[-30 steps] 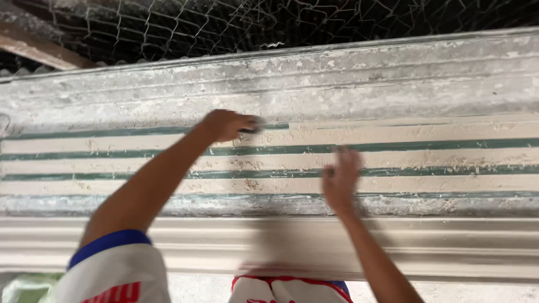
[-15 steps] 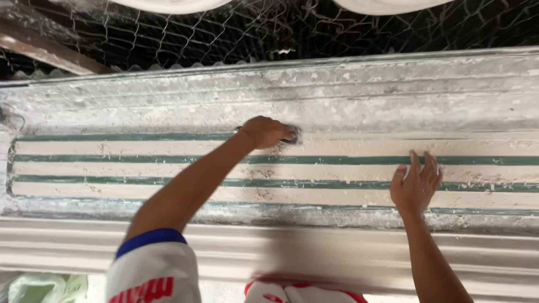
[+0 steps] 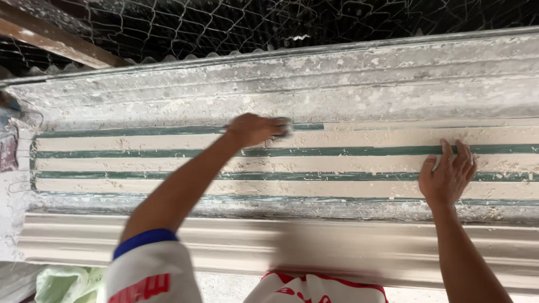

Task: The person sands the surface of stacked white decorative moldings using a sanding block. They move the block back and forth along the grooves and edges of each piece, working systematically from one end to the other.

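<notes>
A long moulded panel (image 3: 348,165) lies across the view, its face striped with cream bands and thin green grooves. My left hand (image 3: 254,129) reaches to the top green groove near the middle and is closed on a small grey rubbing pad (image 3: 283,129), pressed against the surface; the pad is blurred. My right hand (image 3: 447,175) lies flat on the striped face at the right, fingers spread, holding nothing. Grey-white dusty plaster (image 3: 314,84) covers the upper part of the panel.
Wire mesh (image 3: 269,25) and a wooden beam (image 3: 50,38) run above the panel. A pale moulded cornice edge (image 3: 314,247) lies nearest me. A green plastic bag (image 3: 64,283) sits at the bottom left. Rough wall and wires stand at the left end (image 3: 11,146).
My left hand with the pad has slid rightward along the top green groove. My right hand has shifted rightward along the striped face and stays flat.
</notes>
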